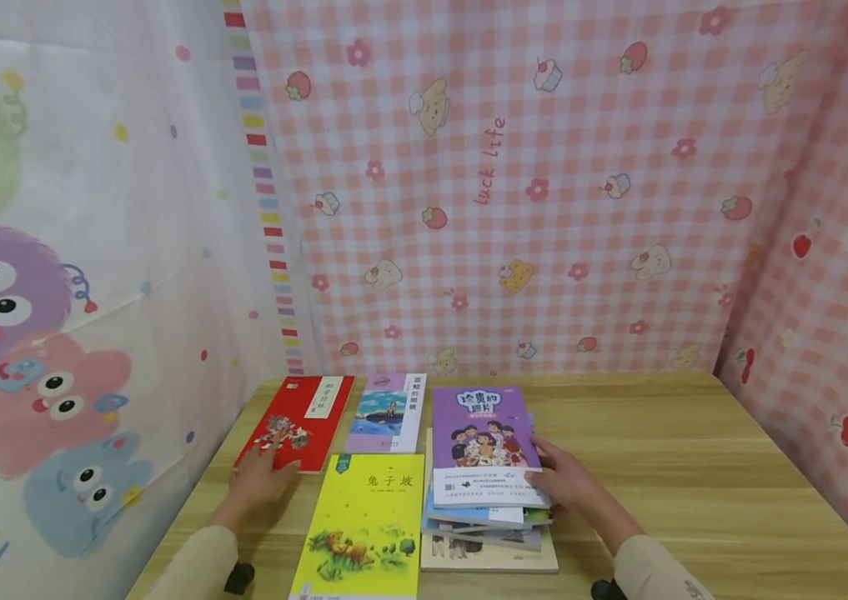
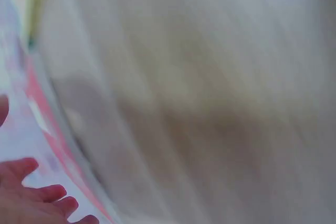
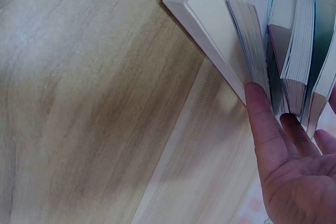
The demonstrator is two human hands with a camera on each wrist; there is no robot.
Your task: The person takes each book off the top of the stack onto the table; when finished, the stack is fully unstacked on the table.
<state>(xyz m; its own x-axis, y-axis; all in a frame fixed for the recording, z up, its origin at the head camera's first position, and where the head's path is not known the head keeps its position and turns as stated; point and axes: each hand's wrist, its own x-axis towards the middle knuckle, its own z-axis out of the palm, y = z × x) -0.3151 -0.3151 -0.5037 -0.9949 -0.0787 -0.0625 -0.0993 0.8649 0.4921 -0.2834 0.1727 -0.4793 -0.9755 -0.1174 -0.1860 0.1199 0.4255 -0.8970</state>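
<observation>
On the left, my left hand (image 1: 268,473) lies at the near edge of a red book (image 1: 322,442), its fingers over the cover. Those fingers (image 2: 50,192) look spread and loose in the left wrist view, holding nothing. My right hand (image 1: 569,482) is at the right side of a stack of books, its thumb on the cover of the top one, a purple book (image 1: 487,425), gripping that book's edge. In the right wrist view its other fingers (image 3: 258,100) reach along the page edges of the books (image 3: 296,40) beneath.
A yellow book (image 1: 363,525) lies near me between the red one and the stack. Behind it is a purple-and-white book (image 1: 386,417) with a sea picture. All rest on a wooden table (image 1: 664,433) with patterned curtains (image 1: 514,233) at its back and sides.
</observation>
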